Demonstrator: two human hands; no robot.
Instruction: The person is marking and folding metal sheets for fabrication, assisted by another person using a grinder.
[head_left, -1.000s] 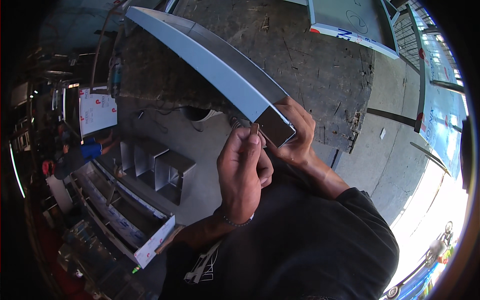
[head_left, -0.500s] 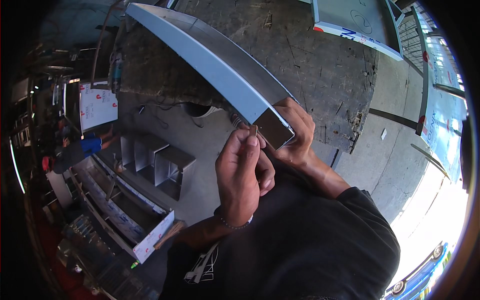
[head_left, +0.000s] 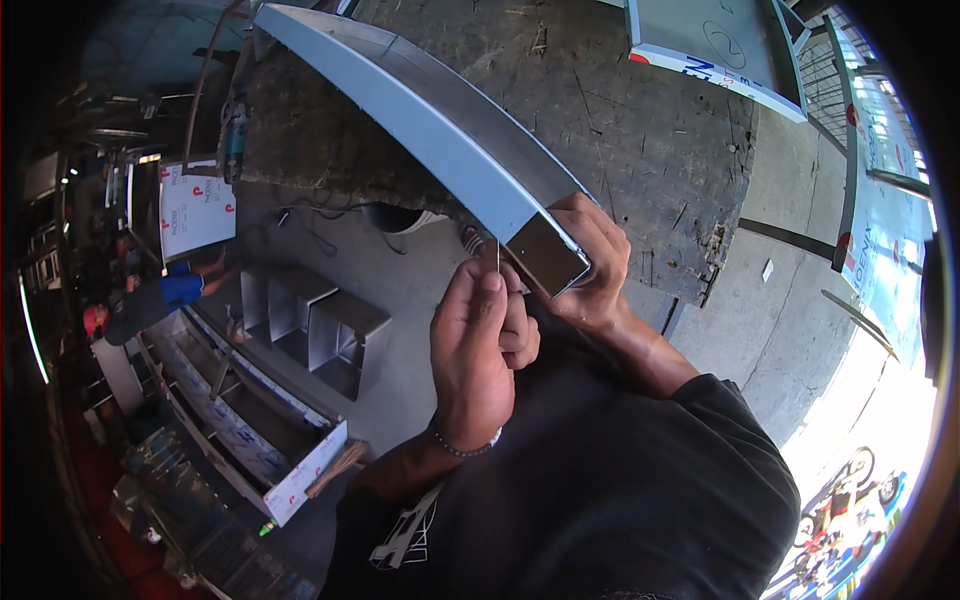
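Note:
A long sheet-metal channel [head_left: 430, 140] with raised side walls reaches from the far left of the workbench to just in front of me. My right hand [head_left: 597, 262] grips its near end, with the fingers over the far wall and around the corner by the shiny end face [head_left: 548, 254]. Close beside that end, my left hand [head_left: 482, 330] pinches a thin flat piece [head_left: 498, 257] between thumb and forefinger. The piece stands upright, edge-on, near the channel's corner; I cannot tell its kind. Its lower part is hidden in the fingers.
The dark scratched workbench [head_left: 640, 150] lies beneath the channel. A metal tray [head_left: 700, 70] rests at its far right. Open metal boxes [head_left: 345, 340] and a long partitioned frame [head_left: 240, 420] are on the floor at left, where another person [head_left: 150, 305] bends over.
My left hand has shifted slightly left, away from the end face, and the thin piece has turned edge-on. My right hand stays on the channel. Motorcycles now show outside where a blue vehicle was.

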